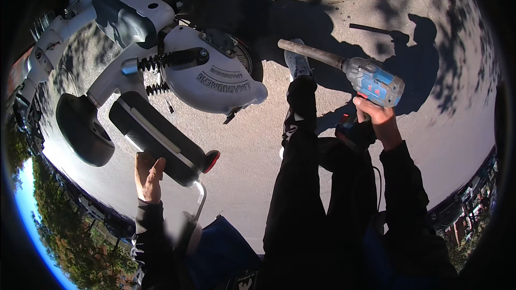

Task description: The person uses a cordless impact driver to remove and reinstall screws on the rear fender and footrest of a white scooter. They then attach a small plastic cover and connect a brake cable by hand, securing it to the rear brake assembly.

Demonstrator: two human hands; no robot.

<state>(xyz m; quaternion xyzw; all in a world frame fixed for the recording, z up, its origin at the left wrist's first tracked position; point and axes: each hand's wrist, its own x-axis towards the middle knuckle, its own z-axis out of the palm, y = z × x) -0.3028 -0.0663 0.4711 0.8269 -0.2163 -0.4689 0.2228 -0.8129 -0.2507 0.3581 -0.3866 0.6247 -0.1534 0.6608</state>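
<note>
My right hand [379,121] is closed round the grip of a blue and grey cordless impact wrench [379,81]. A long brown-grey metal tube [312,52] extends from its nose toward the left, above my shoe. My left hand [148,177] grips the lower edge of a long black scooter part [156,139] with a pale stripe; my thumb is bent and the other fingers are mostly hidden. A red reflector [211,161] sits at that part's end. Beside it are the white scooter's rear cover [207,78] and a black coil spring [166,61].
The scooter's dark seat-like panel [121,19] and a rounded black part [80,129] lie to the left. A curved metal bar [201,198] rises near my left forearm. My leg [295,172] and white shoe [298,64] stand on the sunlit pavement [236,139].
</note>
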